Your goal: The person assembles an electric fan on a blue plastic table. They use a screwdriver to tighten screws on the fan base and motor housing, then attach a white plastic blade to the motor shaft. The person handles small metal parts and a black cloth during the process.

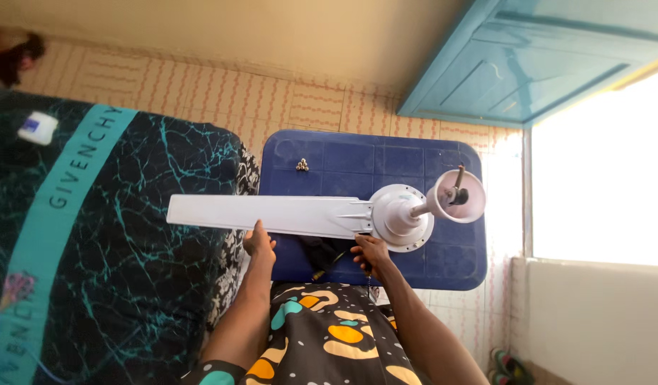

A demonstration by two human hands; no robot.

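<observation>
blue plastic counter [329,153] is carrying a white ceiling fan [322,214]; i'm pressing my left hand [259,242] flat on its blade, my right hand [371,251] clenching a dark tool at the hub.

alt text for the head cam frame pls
A person steadies a white ceiling fan on a blue plastic table: left hand under its single blade, right hand by the motor housing. Small screws lie nearby.

Fan blade [261,212] looked smooth, matt white metal; motor housing [402,217] glossier. Blue table [386,160] was moulded plastic. Bedspread [115,235] was printed cloth.
</observation>
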